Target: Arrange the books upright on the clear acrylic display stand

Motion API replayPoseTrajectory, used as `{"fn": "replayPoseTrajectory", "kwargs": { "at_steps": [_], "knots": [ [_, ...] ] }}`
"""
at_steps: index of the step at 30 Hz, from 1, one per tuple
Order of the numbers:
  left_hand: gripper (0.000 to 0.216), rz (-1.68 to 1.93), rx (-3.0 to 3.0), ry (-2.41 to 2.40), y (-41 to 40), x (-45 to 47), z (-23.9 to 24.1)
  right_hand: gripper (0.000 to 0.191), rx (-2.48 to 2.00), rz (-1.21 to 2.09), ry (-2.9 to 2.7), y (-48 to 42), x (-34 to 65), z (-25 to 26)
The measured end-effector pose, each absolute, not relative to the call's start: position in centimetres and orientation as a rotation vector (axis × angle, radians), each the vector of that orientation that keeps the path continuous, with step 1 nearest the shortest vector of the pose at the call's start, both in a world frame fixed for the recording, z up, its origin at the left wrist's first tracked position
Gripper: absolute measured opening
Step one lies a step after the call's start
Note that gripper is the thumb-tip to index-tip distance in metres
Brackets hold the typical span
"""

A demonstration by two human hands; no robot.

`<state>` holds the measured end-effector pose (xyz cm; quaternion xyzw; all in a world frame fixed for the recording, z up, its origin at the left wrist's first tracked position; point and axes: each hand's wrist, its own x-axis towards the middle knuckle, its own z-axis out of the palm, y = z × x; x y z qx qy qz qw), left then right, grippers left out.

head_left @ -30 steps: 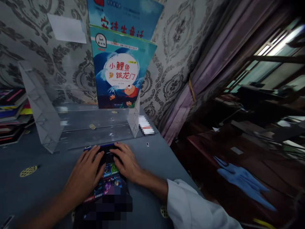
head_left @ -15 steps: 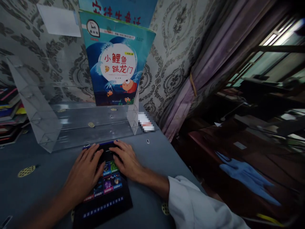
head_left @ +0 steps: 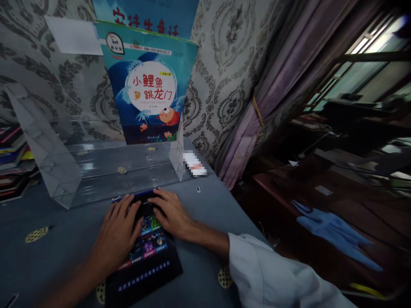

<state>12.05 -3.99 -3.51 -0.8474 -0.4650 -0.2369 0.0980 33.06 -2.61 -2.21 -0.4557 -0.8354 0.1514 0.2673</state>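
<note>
Head view: a dark book (head_left: 146,273) with colored picture panels lies flat on the bench (head_left: 205,226), under both hands. The left hand (head_left: 118,233) rests palm down over its left side; the right hand (head_left: 173,214) rests palm down over its upper right area. Fingers of both are extended and slightly spread. Just beyond is a clear tiered rack (head_left: 48,149). At its rear stands a fish-cover book (head_left: 149,87), partly covering another blue book (head_left: 150,17). Patterned wallpaper (head_left: 224,98) forms the background.

My view is dim, brightest at the far-right window (head_left: 367,75), with glare on the clear rack (head_left: 66,182) and blurry lettering on the dark printed cover (head_left: 147,256).
</note>
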Motion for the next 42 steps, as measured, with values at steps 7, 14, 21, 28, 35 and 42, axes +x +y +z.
{"fn": "replayPoseTrajectory", "kwargs": {
  "at_steps": [7,14,21,28,35,42],
  "knots": [
    [0.033,-0.688,-2.518,-1.403,-3.7,14.4,-3.2,0.037,-1.252,0.402,-2.273,-1.9,34.9,-2.3],
    [0.033,-0.679,-2.598,-1.404,-3.5,14.6,-2.9,0.038,-1.252,0.37,-2.252,-2.0,35.9,-2.8],
    [0.036,-0.796,-2.652,-1.37,-3.9,11.9,-3.1,0.037,-1.149,0.235,-2.389,-2.5,34.3,-1.5],
    [0.038,-0.799,-2.614,-1.398,-4.1,11.9,-3.1,0.044,-1.087,0.335,-2.543,-2.2,30.7,-0.6],
    [0.04,-0.759,-2.605,-1.418,-4.2,12.0,-3.2,0.045,-1.124,0.387,-2.496,-1.9,32.7,-1.0],
    [0.041,-0.72,-2.631,-1.445,-4.2,12.1,-2.8,0.044,-1.212,0.422,-2.36,-1.1,36.0,-2.1]
  ]
}}
